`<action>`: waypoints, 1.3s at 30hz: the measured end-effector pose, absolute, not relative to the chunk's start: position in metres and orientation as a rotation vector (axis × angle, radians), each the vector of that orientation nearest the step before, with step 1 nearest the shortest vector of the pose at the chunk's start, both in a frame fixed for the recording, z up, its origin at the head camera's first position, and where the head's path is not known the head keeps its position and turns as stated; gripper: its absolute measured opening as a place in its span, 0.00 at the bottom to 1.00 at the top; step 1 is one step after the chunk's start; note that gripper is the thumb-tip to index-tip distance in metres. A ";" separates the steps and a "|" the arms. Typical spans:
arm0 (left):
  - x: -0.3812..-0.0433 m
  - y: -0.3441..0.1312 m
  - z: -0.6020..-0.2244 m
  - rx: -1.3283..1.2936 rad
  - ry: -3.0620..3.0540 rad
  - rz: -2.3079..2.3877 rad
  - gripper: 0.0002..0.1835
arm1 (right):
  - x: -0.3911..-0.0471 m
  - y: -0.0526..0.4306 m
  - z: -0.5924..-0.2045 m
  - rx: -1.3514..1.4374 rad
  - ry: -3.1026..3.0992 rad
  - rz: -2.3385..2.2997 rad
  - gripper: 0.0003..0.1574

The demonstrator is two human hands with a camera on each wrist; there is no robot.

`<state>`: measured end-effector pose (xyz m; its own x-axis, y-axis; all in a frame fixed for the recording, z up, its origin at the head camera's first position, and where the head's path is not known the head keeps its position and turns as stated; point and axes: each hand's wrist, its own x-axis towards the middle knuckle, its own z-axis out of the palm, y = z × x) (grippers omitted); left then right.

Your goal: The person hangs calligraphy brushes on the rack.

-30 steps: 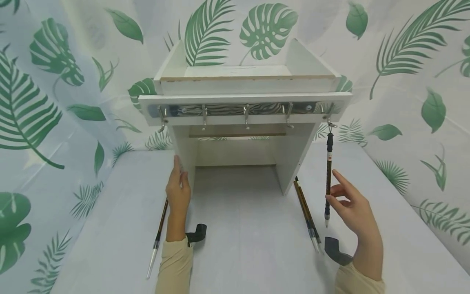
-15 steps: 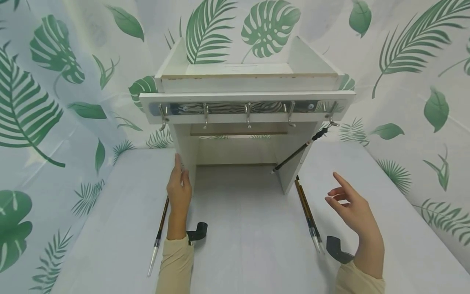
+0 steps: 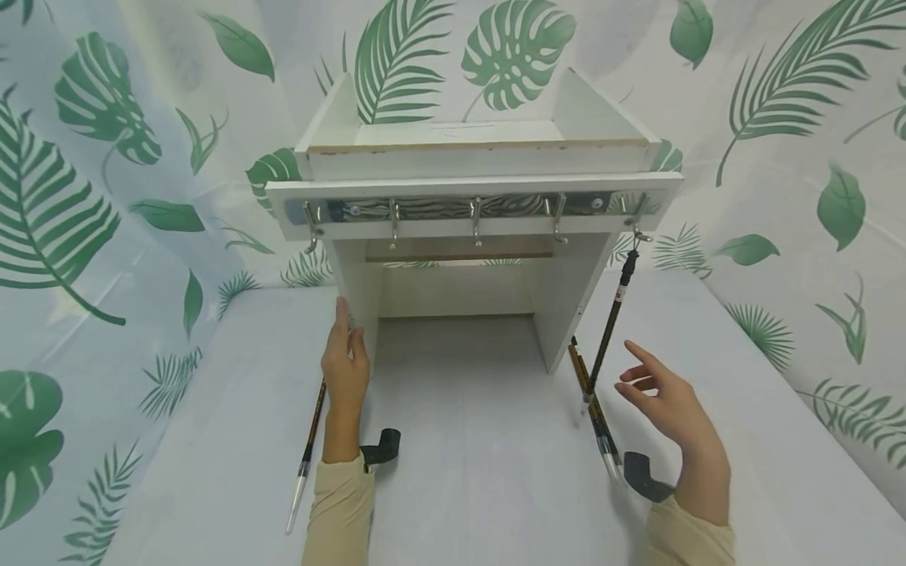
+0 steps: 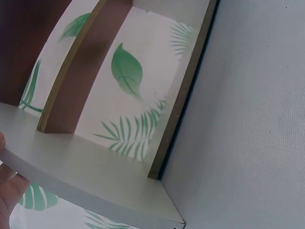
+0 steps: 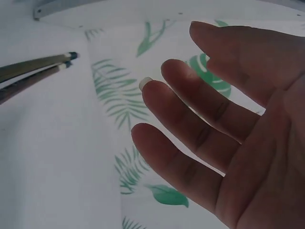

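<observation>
A calligraphy brush [image 3: 610, 326] hangs by its loop from the rightmost hook [image 3: 640, 224] of the hook rail [image 3: 435, 208]. Its handle slants, with the capped tip swung towards the lower left. My right hand [image 3: 661, 397] is just right of this brush, not touching it, fingers loosely bent and holding nothing; the right wrist view shows bare fingers [image 5: 162, 148]. At the white shelf unit [image 3: 481, 165], my left hand [image 3: 344, 365] holds the left side panel [image 4: 95, 176] by its front edge, thumb on the inner face and fingers on the outer face.
Two more brushes [image 3: 591, 405] lie on the white table [image 3: 467, 472] by the shelf's right panel. Another brush [image 3: 307, 444] lies left of my left forearm. Leaf-patterned cloth [image 3: 793, 157] surrounds the table. Black wrist mounts [image 3: 382, 446] sit on both wrists.
My right fingers have let go of the hanging brush. It swung left under the shelf, then back to a smaller slant. The right hand shifted slightly left and down; the left stayed.
</observation>
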<state>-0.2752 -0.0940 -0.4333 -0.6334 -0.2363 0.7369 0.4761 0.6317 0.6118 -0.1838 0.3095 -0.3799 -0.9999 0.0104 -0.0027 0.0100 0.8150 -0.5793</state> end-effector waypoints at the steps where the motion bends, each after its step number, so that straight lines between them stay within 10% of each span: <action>1: -0.275 -0.094 -0.433 -0.191 -2.000 -1.058 0.26 | -0.185 0.310 -0.382 -0.029 -3.010 0.958 0.42; 39: -0.276 -0.095 -0.432 -0.207 -1.988 -1.075 0.26 | -0.218 0.291 -0.444 -0.372 -3.253 0.687 0.36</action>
